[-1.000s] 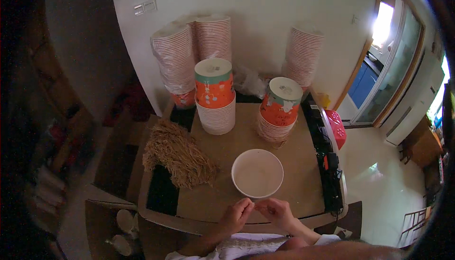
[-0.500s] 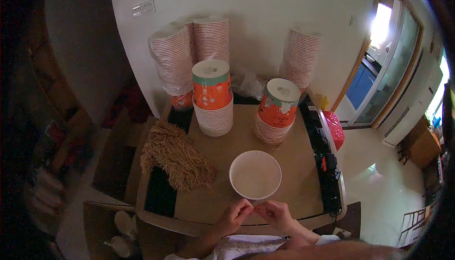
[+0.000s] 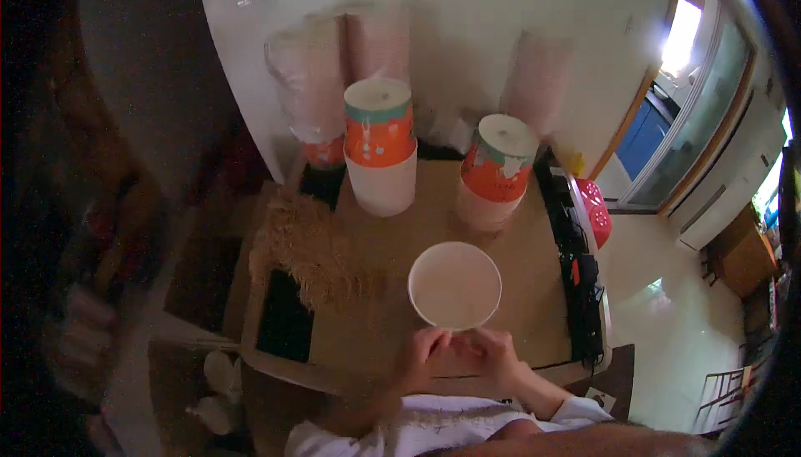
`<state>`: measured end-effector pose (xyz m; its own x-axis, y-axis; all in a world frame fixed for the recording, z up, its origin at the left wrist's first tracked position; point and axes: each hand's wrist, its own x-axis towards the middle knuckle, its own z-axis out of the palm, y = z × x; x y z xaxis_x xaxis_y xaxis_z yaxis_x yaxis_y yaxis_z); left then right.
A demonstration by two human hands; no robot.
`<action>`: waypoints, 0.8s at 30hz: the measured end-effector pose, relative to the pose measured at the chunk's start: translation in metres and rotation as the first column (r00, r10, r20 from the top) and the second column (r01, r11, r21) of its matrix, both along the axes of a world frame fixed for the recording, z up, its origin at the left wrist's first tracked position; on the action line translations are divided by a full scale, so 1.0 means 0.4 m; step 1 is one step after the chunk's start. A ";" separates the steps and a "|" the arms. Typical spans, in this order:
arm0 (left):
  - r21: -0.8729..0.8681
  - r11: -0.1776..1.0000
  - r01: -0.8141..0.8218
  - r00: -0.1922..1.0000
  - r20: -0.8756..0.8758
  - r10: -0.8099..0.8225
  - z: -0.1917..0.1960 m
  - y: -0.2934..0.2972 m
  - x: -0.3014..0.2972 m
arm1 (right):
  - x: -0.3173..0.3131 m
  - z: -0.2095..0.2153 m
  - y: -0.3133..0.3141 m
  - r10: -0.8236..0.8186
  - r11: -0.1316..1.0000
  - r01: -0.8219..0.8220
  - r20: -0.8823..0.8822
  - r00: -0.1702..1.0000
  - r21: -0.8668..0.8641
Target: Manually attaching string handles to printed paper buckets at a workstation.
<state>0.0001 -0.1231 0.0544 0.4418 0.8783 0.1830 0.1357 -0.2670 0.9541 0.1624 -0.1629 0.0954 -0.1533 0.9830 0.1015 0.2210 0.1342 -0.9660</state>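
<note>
A white round paper tub (image 3: 455, 285) stands mouth up near the front middle of the table. Just on its near side are my left hand (image 3: 420, 354) and my right hand (image 3: 494, 354), almost meeting. The fingers of both are closed, as in a pinch. Blur and the fingers themselves hide whatever may be between them. To the left on the table lies a tangled bundle of tan, straw-like strands (image 3: 304, 248); neither hand touches it.
Behind the tub stand two nested stacks of upside-down orange-and-green paper tubs, a left one (image 3: 380, 140) and a right one (image 3: 499, 165). Taller wrapped stacks (image 3: 304, 90) line the wall. Dark cables and a power strip (image 3: 584, 282) run along the table's right edge; a pink basket (image 3: 593, 213) stands beyond.
The whole scene sits higher in the picture and is blurred, as my view has tilted. Both hands stay closed and close together at the tub's near side.
</note>
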 end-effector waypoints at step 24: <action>0.098 0.995 0.007 0.872 -0.487 0.042 -0.015 0.170 0.037 | 0.038 -0.051 0.161 -0.325 0.946 0.309 0.308 0.894 0.101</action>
<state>0.0148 -0.0549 0.0484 0.4811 0.8762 0.0297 0.5828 -0.3449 0.7358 0.1777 -0.0984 0.0751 0.1339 0.9798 0.1485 0.5523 0.0506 -0.8321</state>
